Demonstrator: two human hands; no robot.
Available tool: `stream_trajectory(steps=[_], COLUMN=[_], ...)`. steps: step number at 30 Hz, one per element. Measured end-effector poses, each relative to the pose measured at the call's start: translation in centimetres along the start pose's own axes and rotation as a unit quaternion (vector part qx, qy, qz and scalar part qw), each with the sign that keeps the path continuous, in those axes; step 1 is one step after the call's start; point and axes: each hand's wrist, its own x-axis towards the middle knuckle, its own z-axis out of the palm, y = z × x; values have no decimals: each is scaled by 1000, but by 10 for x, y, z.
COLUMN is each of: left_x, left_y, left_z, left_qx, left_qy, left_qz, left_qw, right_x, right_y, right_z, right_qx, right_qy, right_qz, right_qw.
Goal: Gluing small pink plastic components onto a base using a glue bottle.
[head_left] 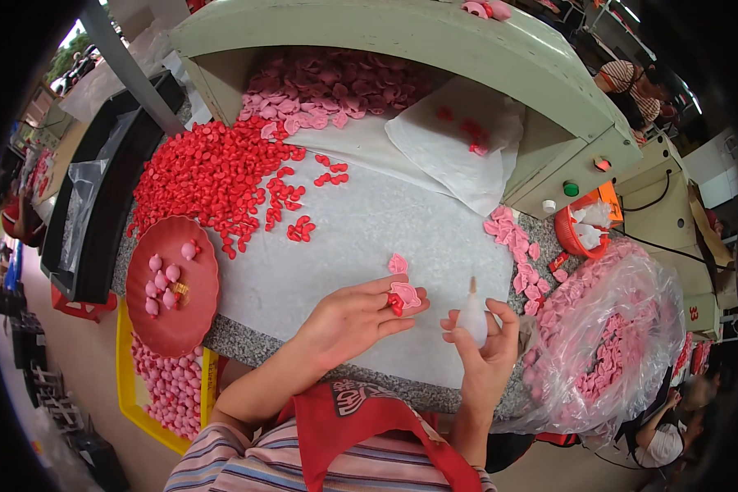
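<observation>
On the fingers of my left hand [342, 324] lies a curved pink plastic piece [407, 292], held together with a small glossy red piece [395, 302]. Just beyond the fingertips, another pink piece [397, 263] rests on the white sheet [336, 238]. My right hand [485, 353] grips a small white squeeze bottle [471, 316] between thumb and fingers, its thin nozzle pointing up and away from me. A small gap separates the bottle from the pieces in my left hand.
Red pieces [209, 172] are heaped at the left. Pink shells fill the green machine's opening [328, 82]. A red dish [172, 324] of pink balls overhangs a yellow crate [127, 369]. At right stand a red basket [567, 234] and a clear bag [648, 320] of pink pieces.
</observation>
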Motion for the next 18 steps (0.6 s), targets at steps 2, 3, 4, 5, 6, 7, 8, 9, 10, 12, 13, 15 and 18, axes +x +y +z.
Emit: stream_trajectory(steps=[2,3,4,5,6,7,8,9,10,12,13,15,18], left_x=[-4,-5,-7,-10,-13,-15,-16,-17,-18,-20,-20,-20,-21], left_y=[0,-1,-3,-3,-4,-5,-7,-9,-10,-12,-12,-12,-11], left_z=[8,14,19,24,29,30,30,29,28,27,27,27,26], left_qx=[-4,7,17,16,32,47,47,44,42,47,51,64,79], left_qy=[-40,-34,-28,-30,-20,-11,-12,-19,-26,-26,-27,-9,16], left_qz=[4,17,29,25,34,43,40,45,50,59,69,67,71], left_qw=[999,999,999,999,999,998,998,998,998,997,996,996,994], right_x=[-7,-13,-20,-24,-26,-29,-31,-30,-30,-28,-29,-30,-30], right_y=[-9,-11,-12,-13,-14,-16,-18,-20,-23,-29,-30,-31,-37], right_z=[-6,-9,-11,-13,-10,-7,-4,-2,-1,0,1,3,5], right_qx=[-28,-29,-74,-119,-119,-171,-221,-217,-217,-268,-270,-263,-307], right_qy=[26,31,48,64,66,55,43,30,31,-42,-40,-48,-54], right_qz=[2,3,-53,-109,-108,-184,-259,-291,-290,-350,-350,-360,-386], right_qw=[999,999,995,985,985,966,939,931,932,897,896,894,868])
